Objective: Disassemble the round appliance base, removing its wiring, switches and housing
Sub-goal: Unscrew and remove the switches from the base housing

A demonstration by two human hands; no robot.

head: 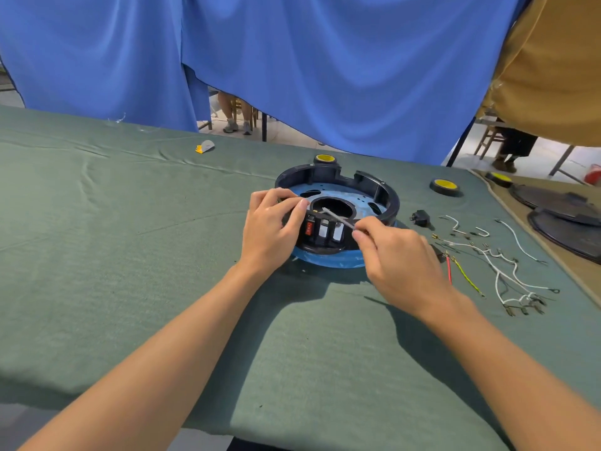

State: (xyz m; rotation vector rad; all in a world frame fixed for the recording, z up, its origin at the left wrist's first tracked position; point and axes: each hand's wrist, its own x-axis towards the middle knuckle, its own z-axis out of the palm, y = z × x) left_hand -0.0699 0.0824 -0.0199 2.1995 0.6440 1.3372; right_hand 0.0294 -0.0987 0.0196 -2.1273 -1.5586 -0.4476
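The round appliance base (367,187), a black ring housing over a blue plate, lies on the green cloth. At its near rim sits a switch block (322,232) with a red switch and white-faced switches. My left hand (271,229) grips the left near side of the housing beside the switches, thumb on top of the rim. My right hand (400,258) pinches a thin grey wire (338,218) that slants up and left across the centre hole. Removed white, red and yellow-green wires (500,268) lie loose to the right.
A small black part (421,218) lies right of the base. Yellow-capped black wheels sit behind the base (323,158) and at the right (444,187). Dark round plates (566,216) rest on a tan mat at far right. A yellow-grey scrap (205,146) lies far left.
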